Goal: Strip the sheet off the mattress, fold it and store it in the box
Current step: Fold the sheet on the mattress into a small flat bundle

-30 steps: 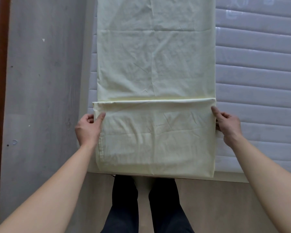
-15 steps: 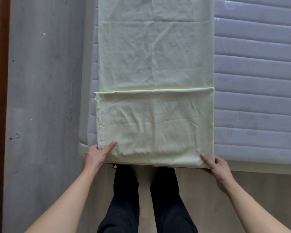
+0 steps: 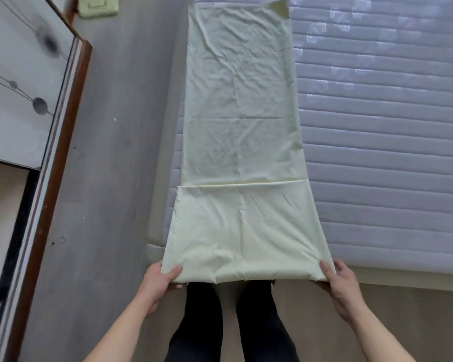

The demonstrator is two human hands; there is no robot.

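A single wide-angle head camera looks steeply down from above the standing person, facing forward along the sheet (image 3: pixel 241 131) stretched across the mattress (image 3: pixel 382 142). Nearest the lens, low in frame, the left hand (image 3: pixel 158 282) and right hand (image 3: pixel 343 286) appear; beyond the fingers (image 3: pixel 324 267) the fabric recedes toward the top edge.

The sheet (image 3: pixel 242 142) is plain pale yellow, the mattress (image 3: pixel 387 131) pale grey with quilted horizontal stripes, the trousers (image 3: pixel 202 325) black, the door frame (image 3: pixel 60 163) reddish-brown.
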